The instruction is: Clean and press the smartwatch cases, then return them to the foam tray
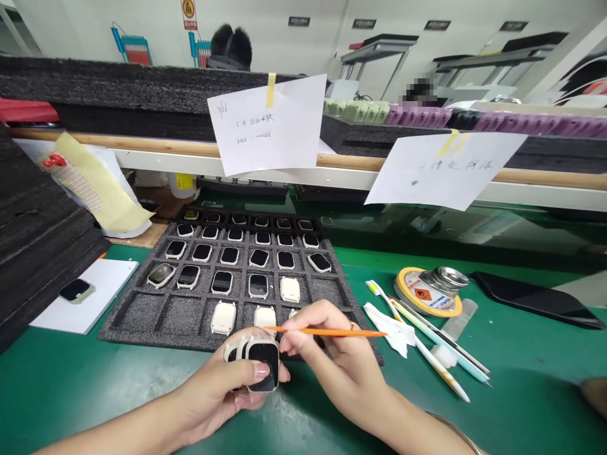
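A short stack of smartwatch cases (270,354) is gripped in my left hand (227,382), its thumb across the front screen. My right hand (336,366) pinches a thin orange stick (327,332) that lies nearly level; its left tip is just above the top edge of the front watch. Fingers of both hands are close together at the watch's right side. Just behind them lies a black foam tray (142,319) with rows of watch cases, most screen up. Several near cases show pale backs, such as this white watch back (224,317). My right hand partly hides one of them.
On the right lie a toothbrush (441,370), a crumpled tissue (391,328), a round metal-topped can (429,291) and a black phone (535,300). One watch (76,290) rests on a white paper pad (102,303) at left. A shelf with taped paper notes (270,136) spans the back.
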`<state>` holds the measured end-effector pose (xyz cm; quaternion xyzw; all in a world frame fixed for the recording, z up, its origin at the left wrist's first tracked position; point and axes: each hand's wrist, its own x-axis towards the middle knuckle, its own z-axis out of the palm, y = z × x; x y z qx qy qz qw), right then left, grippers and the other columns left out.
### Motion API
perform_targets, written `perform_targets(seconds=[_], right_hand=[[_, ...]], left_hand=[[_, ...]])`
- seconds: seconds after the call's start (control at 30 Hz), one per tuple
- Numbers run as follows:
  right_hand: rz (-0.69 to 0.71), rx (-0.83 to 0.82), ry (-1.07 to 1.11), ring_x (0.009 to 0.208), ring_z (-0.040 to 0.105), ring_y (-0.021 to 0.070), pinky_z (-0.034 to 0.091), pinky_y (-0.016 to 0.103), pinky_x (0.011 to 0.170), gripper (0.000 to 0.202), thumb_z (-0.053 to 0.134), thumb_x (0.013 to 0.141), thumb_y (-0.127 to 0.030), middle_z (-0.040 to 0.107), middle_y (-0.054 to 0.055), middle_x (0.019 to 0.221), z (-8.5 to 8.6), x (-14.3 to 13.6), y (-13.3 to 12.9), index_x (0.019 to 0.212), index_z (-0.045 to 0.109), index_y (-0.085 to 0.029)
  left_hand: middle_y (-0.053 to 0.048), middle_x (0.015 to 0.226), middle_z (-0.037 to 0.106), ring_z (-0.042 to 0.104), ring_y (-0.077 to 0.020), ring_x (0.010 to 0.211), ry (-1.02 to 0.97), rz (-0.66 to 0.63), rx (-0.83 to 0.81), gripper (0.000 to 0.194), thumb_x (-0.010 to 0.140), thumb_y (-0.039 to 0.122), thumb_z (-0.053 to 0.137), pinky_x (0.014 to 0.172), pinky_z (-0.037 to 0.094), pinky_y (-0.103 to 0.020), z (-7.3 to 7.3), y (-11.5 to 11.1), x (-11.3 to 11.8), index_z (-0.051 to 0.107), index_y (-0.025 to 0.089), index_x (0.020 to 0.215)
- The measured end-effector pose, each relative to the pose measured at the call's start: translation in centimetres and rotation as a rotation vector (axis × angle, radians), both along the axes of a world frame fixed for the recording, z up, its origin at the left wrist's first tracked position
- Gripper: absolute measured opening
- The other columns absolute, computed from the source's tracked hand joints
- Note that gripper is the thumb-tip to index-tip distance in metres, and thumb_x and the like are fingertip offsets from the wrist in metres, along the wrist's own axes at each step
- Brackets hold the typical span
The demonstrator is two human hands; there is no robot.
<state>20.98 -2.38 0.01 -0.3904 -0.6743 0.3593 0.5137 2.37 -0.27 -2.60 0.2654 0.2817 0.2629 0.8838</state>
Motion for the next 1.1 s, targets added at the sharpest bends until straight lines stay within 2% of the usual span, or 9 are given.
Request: perform_targets(seconds=[0.17,0.3,0.43,0.53,0.6,0.7,0.8,0.97,1.1], right_hand=[[0.125,0.287,-0.256,0.103,0.069,0.0194,0.056,0.036,0.09,0.029,0.041,0.104,-0.021,0.075,0.007,0.109,0.2,1.0,0.4,0.125,0.06,-0.026],[0.104,0.504,-0.503,0.104,0.069,0.0248,0.052,0.045,0.096,0.034,0.048,0.097,-0.016,0.077,0.006,0.101,0.8,1.8,0.9,0.127,0.059,-0.026],[-0.184,0.44,-0.588,0.084,0.072,0.0233,0.056,0.039,0.079,0.024,0.046,0.096,-0.014,0.076,0.005,0.091,2.4,4.1,1.4,0.106,0.065,-0.026],[-0.372,0.247,-0.951,0.073,0.072,0.0256,0.055,0.037,0.063,0.02,0.045,0.098,-0.021,0.075,0.008,0.083,3.1,7.3,2.0,0.103,0.064,-0.022],[-0.442,0.094,-1.24,0.058,0.069,0.024,0.047,0.031,0.048,0.022,0.045,0.094,-0.015,0.071,0.006,0.069,2.6,10.0,2.2,0.088,0.064,-0.022],[-0.438,-0.008,-1.343,0.033,0.056,0.017,0.025,0.023,0.034,0.032,0.052,0.084,-0.003,0.058,0.001,0.045,0.5,13.7,2.0,0.059,0.057,-0.022],[-0.428,-0.022,-1.403,0.033,0.057,0.0165,0.021,0.022,0.034,0.032,0.057,0.076,0.004,0.06,0.001,0.045,-1.0,15.4,1.7,0.061,0.065,-0.023],[-0.379,0.225,-1.352,0.048,0.066,0.0219,0.035,0.028,0.038,0.021,0.053,0.088,-0.009,0.069,0.005,0.064,1.4,10.6,1.3,0.084,0.068,-0.024],[-0.026,0.417,-0.8,0.07,0.069,0.0194,0.054,0.031,0.063,0.008,0.055,0.098,-0.022,0.073,0.004,0.081,3.9,3.8,-0.3,0.1,0.063,-0.023]], left_hand=[[-0.003,0.077,0.067,0.041,-0.0027,0.05,-0.004,0.003,-0.014,0.038,0.066,0.028,0.086,0.05,0.018,-0.019,-0.1,0.0,0.0,0.061,0.016,0.093],[-0.003,0.076,0.067,0.043,-0.0033,0.052,-0.02,0.036,-0.027,0.032,0.068,0.025,0.084,0.05,0.018,-0.019,-0.2,-0.1,0.1,0.061,0.015,0.088],[-0.007,0.083,0.07,0.043,-0.003,0.051,0.004,-0.017,0.005,0.039,0.066,0.032,0.086,0.05,0.02,-0.02,0.1,-0.2,-0.3,0.06,0.015,0.089],[-0.007,0.082,0.07,0.044,-0.0037,0.051,0.003,-0.025,0.015,0.041,0.065,0.032,0.087,0.049,0.019,-0.02,0.3,-0.2,-0.5,0.06,0.015,0.092],[-0.007,0.082,0.071,0.043,-0.0035,0.051,-0.002,-0.025,0.013,0.042,0.065,0.031,0.088,0.049,0.02,-0.019,0.3,-0.2,-0.5,0.06,0.016,0.093],[-0.007,0.082,0.071,0.043,-0.0031,0.051,-0.016,-0.026,0.0,0.042,0.065,0.031,0.088,0.049,0.021,-0.019,0.2,-0.1,-0.3,0.06,0.016,0.092],[-0.007,0.081,0.072,0.044,-0.0026,0.05,-0.044,-0.015,-0.008,0.04,0.065,0.029,0.088,0.048,0.021,-0.018,0.2,-0.1,-0.3,0.062,0.015,0.091],[-0.008,0.086,0.072,0.047,-0.0021,0.05,-0.12,0.018,-0.049,0.032,0.07,0.026,0.085,0.049,0.026,-0.016,0.2,-0.3,-0.3,0.065,0.014,0.091],[-0.008,0.084,0.071,0.049,-0.0028,0.05,-0.186,0.044,-0.106,0.028,0.072,0.026,0.084,0.048,0.027,-0.015,0.1,-0.1,-0.2,0.069,0.011,0.09]])
